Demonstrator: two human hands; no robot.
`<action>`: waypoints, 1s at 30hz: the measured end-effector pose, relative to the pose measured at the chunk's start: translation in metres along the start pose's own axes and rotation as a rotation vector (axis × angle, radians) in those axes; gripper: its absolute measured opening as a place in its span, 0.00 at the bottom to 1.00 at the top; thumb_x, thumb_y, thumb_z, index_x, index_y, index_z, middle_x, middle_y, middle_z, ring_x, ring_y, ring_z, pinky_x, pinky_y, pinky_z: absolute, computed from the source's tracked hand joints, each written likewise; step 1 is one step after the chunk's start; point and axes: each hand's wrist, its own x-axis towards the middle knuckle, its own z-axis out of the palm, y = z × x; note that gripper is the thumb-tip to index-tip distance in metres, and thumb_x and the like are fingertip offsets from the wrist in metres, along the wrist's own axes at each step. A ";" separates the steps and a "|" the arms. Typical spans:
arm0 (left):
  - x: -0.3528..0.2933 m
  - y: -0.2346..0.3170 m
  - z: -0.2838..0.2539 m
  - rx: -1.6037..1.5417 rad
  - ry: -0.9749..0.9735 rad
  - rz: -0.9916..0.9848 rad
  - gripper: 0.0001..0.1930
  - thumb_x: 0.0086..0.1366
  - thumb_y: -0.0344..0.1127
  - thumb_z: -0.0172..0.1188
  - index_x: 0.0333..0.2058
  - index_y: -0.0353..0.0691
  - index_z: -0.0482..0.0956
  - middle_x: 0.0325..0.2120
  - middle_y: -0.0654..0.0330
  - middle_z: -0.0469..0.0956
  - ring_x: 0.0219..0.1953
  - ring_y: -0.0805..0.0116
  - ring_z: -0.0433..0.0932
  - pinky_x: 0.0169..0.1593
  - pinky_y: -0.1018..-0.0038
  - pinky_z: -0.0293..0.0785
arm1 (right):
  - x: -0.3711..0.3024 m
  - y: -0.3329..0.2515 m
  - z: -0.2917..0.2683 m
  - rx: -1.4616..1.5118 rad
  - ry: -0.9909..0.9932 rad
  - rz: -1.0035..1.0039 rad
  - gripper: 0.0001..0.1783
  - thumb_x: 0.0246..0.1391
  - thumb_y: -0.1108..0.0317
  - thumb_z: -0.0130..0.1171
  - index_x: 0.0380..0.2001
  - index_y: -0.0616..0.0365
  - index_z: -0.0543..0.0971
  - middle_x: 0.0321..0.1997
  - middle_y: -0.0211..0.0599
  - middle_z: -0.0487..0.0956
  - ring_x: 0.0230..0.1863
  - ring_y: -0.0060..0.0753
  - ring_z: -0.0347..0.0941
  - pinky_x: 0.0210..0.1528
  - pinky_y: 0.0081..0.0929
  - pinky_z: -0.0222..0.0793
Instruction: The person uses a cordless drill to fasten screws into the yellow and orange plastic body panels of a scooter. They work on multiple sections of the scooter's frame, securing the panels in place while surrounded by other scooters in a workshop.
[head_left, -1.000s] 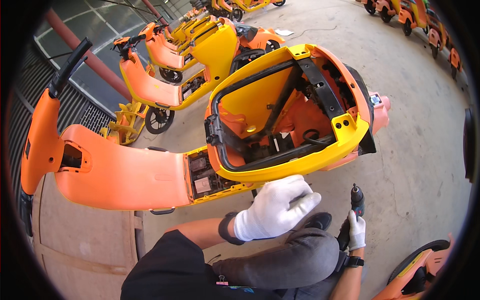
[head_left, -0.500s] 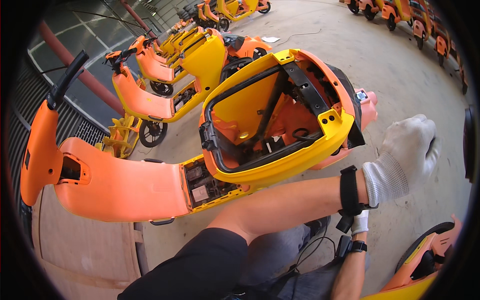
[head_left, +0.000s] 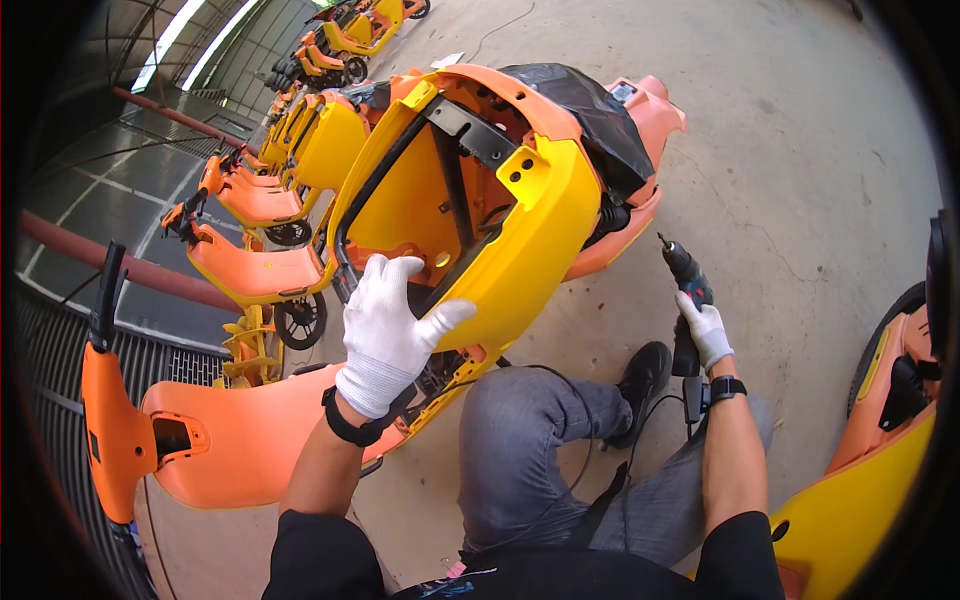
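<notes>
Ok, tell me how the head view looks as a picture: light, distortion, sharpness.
Head view: even daylight, soft shadows on the concrete floor; strong fisheye bending, with a black rim at the corners; the left hand on the yellow scooter body and the right hand gripping the power drill look sharp; skylights at top left are blown out.

The yellow scooter shell [head_left: 540,240] is smooth, shiny plastic. Both hands wear soft white cloth gloves [head_left: 385,335]. The floor [head_left: 800,150] is rough grey concrete, and the drill [head_left: 688,285] looks dark and matt.
</notes>
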 end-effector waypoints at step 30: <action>0.022 -0.014 0.047 -0.168 0.075 0.057 0.22 0.63 0.50 0.66 0.33 0.32 0.81 0.26 0.52 0.75 0.28 0.56 0.76 0.34 0.65 0.70 | -0.009 0.062 0.002 -0.616 -0.089 0.079 0.50 0.40 0.26 0.62 0.40 0.71 0.83 0.39 0.57 0.83 0.44 0.51 0.80 0.48 0.38 0.72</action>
